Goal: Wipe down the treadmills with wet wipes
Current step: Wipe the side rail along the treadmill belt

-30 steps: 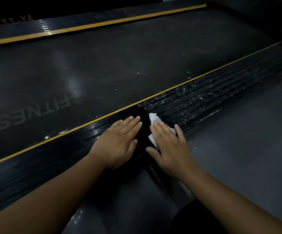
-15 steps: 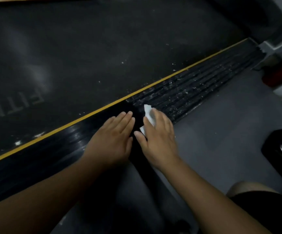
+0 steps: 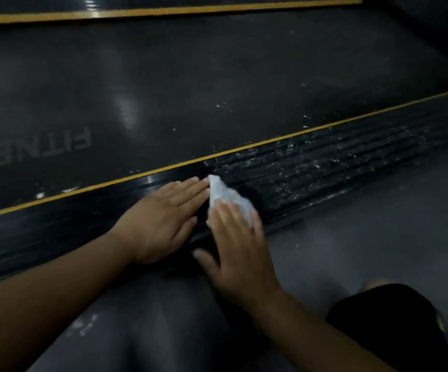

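A black ribbed side rail (image 3: 338, 162) of the treadmill runs diagonally across the view, edged by a yellow stripe. Its right part is speckled with white dust; the part left of my hands looks glossy. A white wet wipe (image 3: 224, 196) lies crumpled on the rail. My right hand (image 3: 237, 251) presses on the wipe with straight fingers, its lower part hidden under them. My left hand (image 3: 164, 218) rests flat on the rail just left of the wipe, fingers straight.
The dark running belt (image 3: 217, 76) with faded "FITNESS" lettering lies beyond the rail, dotted with white specks. A second yellow-edged rail (image 3: 164, 12) crosses the top. Grey floor (image 3: 365, 224) lies to the right, with my dark-clad knee (image 3: 389, 326) at the bottom right.
My right hand has slid back toward the rail's near edge, leaving more of the wipe showing ahead of the fingers. The left hand stays flat beside it. The view has shifted left.
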Tool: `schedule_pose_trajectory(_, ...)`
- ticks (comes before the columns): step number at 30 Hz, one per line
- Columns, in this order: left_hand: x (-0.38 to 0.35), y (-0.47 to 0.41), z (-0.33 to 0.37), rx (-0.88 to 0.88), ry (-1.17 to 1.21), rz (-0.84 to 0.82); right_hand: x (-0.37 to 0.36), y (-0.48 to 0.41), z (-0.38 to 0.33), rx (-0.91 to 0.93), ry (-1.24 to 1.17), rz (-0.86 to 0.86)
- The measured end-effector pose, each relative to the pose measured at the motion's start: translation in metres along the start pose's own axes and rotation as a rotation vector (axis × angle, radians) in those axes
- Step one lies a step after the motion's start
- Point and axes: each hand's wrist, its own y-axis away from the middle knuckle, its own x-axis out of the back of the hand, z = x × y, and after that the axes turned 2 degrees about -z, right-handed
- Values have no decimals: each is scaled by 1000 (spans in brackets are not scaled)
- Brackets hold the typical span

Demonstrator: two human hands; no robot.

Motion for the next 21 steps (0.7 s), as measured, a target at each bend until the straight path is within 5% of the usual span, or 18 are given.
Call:
schedule_pose_trajectory(2, 1, 0, 2, 10, -22, -4, 3, 13, 11, 113, 2, -17)
schedule_pose_trajectory(8, 3, 3, 13, 77, -114, -3, 10, -17, 30, -33, -25, -55)
schedule_pose_trajectory(11, -3, 9, 27, 224, -129, 66, 9, -1, 24, 86, -50, -53)
schedule_pose_trajectory(14, -11, 13, 36, 330, -87, 115, 16, -15, 39, 17, -45, -45)
schedule_pose_trajectory(21, -13, 9, 27, 293, -79, 93, 22, -26, 20, 29, -3, -107)
